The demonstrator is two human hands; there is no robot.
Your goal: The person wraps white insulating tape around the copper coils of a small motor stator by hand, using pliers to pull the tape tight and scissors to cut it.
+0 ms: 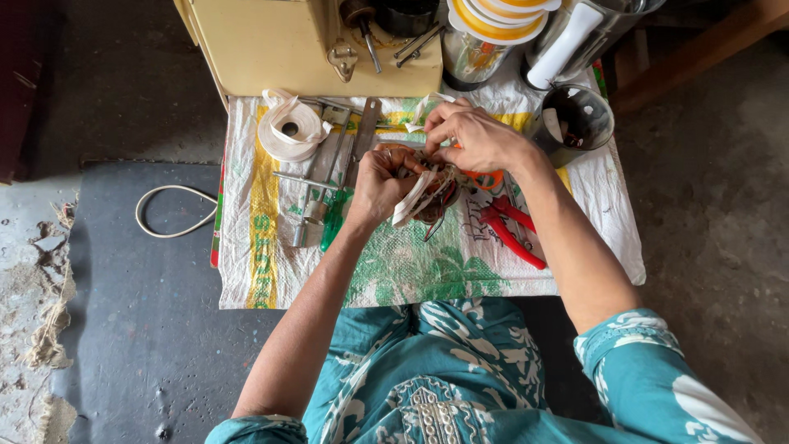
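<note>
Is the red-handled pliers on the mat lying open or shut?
Open: the red-handled pliers lie on the woven mat with handles spread apart in a V.

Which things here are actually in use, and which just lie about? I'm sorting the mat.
In hand:
left hand and right hand, both on the wire bundle with white tape

Lying about:
roll of white tape
red pliers
green-handled screwdriver
dark cup
white cable loop

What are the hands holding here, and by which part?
Left hand grips a wire bundle wrapped in white tape by its end; right hand pinches it from above.
</note>
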